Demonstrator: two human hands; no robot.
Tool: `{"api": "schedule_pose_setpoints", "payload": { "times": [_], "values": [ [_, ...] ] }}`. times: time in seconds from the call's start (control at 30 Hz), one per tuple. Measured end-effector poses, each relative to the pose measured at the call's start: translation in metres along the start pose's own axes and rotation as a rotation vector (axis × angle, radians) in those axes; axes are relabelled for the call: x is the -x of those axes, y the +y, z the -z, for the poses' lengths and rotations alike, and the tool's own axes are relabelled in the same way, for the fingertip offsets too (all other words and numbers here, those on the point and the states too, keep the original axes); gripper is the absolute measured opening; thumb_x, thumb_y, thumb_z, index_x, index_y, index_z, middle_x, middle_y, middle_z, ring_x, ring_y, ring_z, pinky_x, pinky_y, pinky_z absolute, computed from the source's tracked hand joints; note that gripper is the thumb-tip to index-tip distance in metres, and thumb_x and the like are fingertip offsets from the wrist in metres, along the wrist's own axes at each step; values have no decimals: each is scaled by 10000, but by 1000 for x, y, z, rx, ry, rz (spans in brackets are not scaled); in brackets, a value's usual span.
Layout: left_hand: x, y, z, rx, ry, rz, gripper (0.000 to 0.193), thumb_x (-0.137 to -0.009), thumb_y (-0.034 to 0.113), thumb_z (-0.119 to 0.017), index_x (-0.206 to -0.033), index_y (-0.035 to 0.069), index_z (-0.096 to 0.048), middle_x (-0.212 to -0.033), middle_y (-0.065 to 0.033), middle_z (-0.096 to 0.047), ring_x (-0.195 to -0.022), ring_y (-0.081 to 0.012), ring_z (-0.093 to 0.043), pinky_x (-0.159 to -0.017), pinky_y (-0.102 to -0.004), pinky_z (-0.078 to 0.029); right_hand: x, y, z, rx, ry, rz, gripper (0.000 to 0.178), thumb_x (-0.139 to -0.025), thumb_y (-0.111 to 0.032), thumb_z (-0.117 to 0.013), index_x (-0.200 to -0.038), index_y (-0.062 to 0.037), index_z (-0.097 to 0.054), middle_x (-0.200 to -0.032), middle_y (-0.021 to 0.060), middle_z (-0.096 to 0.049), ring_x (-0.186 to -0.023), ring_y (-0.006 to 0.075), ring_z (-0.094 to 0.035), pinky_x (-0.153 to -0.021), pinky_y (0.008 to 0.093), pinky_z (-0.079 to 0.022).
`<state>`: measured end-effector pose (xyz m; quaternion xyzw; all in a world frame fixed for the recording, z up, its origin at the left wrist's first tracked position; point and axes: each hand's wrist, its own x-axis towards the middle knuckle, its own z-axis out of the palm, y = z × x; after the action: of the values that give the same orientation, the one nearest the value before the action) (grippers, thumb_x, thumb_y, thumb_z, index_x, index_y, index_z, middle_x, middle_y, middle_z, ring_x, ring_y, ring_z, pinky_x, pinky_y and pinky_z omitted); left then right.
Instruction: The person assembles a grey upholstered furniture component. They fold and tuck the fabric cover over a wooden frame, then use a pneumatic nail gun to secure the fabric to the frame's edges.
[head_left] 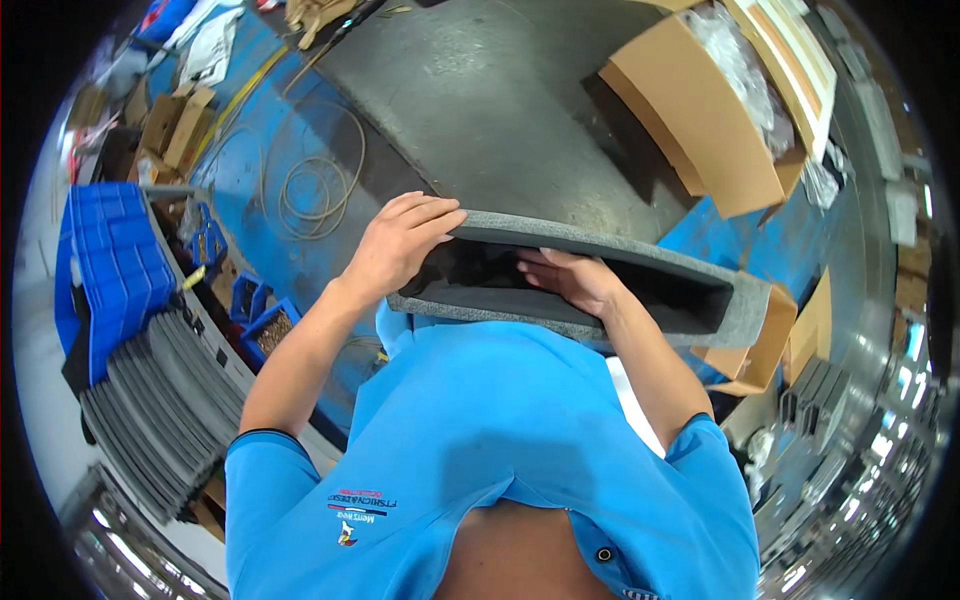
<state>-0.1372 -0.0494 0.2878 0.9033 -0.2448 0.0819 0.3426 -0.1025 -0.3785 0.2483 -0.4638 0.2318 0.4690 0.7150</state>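
A long, hollow grey box [600, 238] sits across the centre of the frame, in front of the person's blue shirt [500, 400], its dark open mouth turned up toward the camera. Its long axis runs from left to right, dipping somewhat toward the right side of the frame, so it lies roughly crosswise to the body. The left hand [405, 240] is at the box's left end, closed over the upper left corner, with its fingers lying on the far rim; the thumb is hidden. The right hand [570, 278] reaches in over the near rim, around the middle of the length, its fingers loosely extended inside the hollow and pointing left along the long axis, toward the end that the left hand holds. It is not clenched on anything visible; whether the fingertips press on the dark inner wall, I cannot tell. The left hand is therefore the nearer to the left end, while the right end of the box juts out past the right hand with no hand on it. Just beyond that end is a small cardboard box [770, 340]. A larger carton [690, 110] stands at upper right, and a stack of grey panels [165, 400] lies at lower left, below a blue bin [120, 250].
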Motion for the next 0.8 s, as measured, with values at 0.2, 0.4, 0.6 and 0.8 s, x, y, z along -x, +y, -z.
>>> {"api": "schedule_pose_setpoints", "payload": {
  "times": [0.2, 0.4, 0.6, 0.8],
  "values": [
    [-29, -20, 13, 309, -387, 251, 418, -998, 261, -664, -1374, 85, -618, -1274, -189, -691, -1121, -396, -667, -972, -474, -536, 3, 3, 5, 101, 301, -89, 325, -1009, -145, -692, -1275, 38, -649, -1270, 198, -705, -1088, 313, -714, -970, 430, -559],
    [-46, -9, -1, -70, -700, 143, 609, -946, 231, -701, -1498, 134, -463, -1223, -200, -679, -1079, -421, -669, -882, -519, -543, -10, 12, 27, 793, 346, 22, 378, -989, -254, -717, -1270, -2, -693, -1172, 126, -748, -1034, 240, -707, -914, 391, -566],
    [-35, -8, -19, -256, 40, -188, 463, -921, 178, -710, -1353, 111, -557, -1144, -140, -696, -947, -372, -702, -808, -507, -553, -5, 3, 59, 1425, 253, -142, 597, -972, -559, -643, -1390, -134, -679, -1475, 177, -603, -1351, 321, -578, -1119, 400, -438],
    [-31, 37, -66, 114, -860, 283, 406, -965, 279, -672, -1327, 95, -653, -1303, -211, -656, -1200, -411, -625, -986, -469, -502, 31, -39, 58, 1642, 78, -517, 454, -967, -376, -656, -1335, -114, -707, -1447, 161, -627, -1326, 350, -598, -1088, 441, -459]
  ]
}}
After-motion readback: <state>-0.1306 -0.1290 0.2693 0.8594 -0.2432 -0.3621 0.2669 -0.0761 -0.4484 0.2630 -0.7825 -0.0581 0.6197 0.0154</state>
